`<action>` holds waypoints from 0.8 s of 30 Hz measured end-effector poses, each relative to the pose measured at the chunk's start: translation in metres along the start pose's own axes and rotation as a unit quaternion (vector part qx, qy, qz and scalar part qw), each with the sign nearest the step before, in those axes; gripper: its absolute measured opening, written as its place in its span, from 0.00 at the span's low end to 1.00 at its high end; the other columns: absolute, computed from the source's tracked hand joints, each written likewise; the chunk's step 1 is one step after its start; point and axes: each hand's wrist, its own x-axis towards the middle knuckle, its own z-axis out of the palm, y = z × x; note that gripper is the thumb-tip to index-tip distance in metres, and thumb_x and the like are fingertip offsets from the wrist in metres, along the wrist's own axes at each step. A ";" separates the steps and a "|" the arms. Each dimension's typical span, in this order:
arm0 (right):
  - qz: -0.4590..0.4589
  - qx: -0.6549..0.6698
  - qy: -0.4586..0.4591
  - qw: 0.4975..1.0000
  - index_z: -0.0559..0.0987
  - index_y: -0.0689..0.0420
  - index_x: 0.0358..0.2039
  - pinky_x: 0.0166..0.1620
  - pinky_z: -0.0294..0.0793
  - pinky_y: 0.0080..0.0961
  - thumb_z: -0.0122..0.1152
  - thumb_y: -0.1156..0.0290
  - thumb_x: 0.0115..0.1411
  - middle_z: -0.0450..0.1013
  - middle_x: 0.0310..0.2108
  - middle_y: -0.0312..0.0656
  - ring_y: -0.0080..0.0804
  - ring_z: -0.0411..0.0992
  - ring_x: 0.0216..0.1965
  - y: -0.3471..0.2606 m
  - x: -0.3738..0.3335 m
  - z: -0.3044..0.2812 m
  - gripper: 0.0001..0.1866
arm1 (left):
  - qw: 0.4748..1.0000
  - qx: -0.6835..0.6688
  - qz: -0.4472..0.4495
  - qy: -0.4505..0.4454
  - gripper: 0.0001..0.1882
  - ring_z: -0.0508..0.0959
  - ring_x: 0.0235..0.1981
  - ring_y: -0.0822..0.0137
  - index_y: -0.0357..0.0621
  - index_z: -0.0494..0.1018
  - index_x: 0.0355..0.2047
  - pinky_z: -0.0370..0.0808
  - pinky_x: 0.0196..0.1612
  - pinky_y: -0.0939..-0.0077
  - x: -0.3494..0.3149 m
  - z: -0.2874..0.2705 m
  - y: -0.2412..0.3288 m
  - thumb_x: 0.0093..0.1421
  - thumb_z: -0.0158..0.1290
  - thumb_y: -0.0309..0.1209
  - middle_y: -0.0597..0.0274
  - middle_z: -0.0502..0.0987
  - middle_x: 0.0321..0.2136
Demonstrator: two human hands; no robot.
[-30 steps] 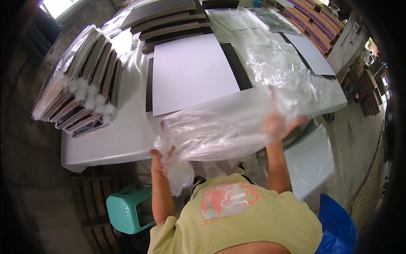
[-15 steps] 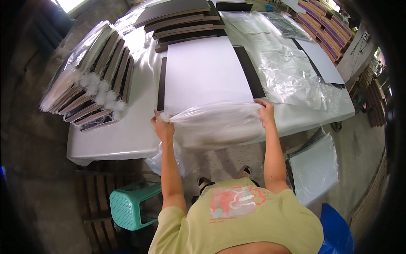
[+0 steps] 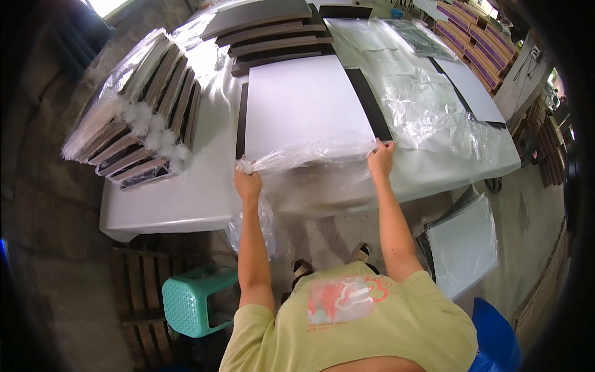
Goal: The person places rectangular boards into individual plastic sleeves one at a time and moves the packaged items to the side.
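A white sheet [image 3: 304,105] lies on top of a dark-edged panel [image 3: 367,102] near the table's front edge. Across their near end stretches a clear plastic bag [image 3: 316,155], its mouth pulled wide between my hands. My left hand [image 3: 248,180] is closed on the bag at the panel's near left corner. At the near right corner, my right hand [image 3: 380,159] pinches the other side of the bag's mouth. Loose plastic hangs over the table edge below my left hand. How far the panel's near edge sits inside the bag is hard to make out.
Plastic-wrapped panels [image 3: 133,118] lean in a stack at the left. More dark panels [image 3: 273,40] are piled behind the sheet. Flat clear bags [image 3: 415,99] cover the table's right side. A green stool [image 3: 192,304] and a wrapped panel [image 3: 465,242] stand below the table.
Both hands have moved closer together, the left to the right and the right slightly leftward. The bag's mouth has moved a little further up over the near end of the sheet.
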 end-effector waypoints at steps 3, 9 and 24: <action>-0.102 -0.004 0.018 0.995 0.73 0.59 0.42 0.38 0.67 0.30 0.49 0.83 0.45 0.64 0.35 0.46 0.42 0.68 0.35 0.035 -0.015 -0.024 0.20 | 0.992 -0.082 -0.044 -0.082 0.17 0.73 0.36 0.55 0.33 0.70 0.36 0.69 0.40 0.70 -0.024 -0.031 -0.002 0.42 0.46 0.19 0.48 0.73 0.36; 0.104 0.299 -0.035 0.948 0.73 0.61 0.43 0.37 0.67 0.21 0.50 0.86 0.46 0.72 0.29 0.42 0.25 0.70 0.32 0.084 -0.080 -0.051 0.21 | 0.935 -0.233 -0.157 -0.215 0.11 0.73 0.27 0.71 0.30 0.71 0.29 0.72 0.30 0.79 -0.092 -0.085 -0.046 0.44 0.56 0.22 0.56 0.74 0.25; 0.066 0.362 -0.433 0.823 0.71 0.58 0.30 0.32 0.66 0.15 0.59 0.80 0.42 0.69 0.27 0.34 0.20 0.67 0.28 0.148 0.004 -0.077 0.12 | 0.947 -0.193 -0.079 -0.246 0.15 0.73 0.33 0.70 0.36 0.71 0.32 0.70 0.37 0.77 -0.045 -0.048 -0.045 0.45 0.60 0.29 0.62 0.74 0.28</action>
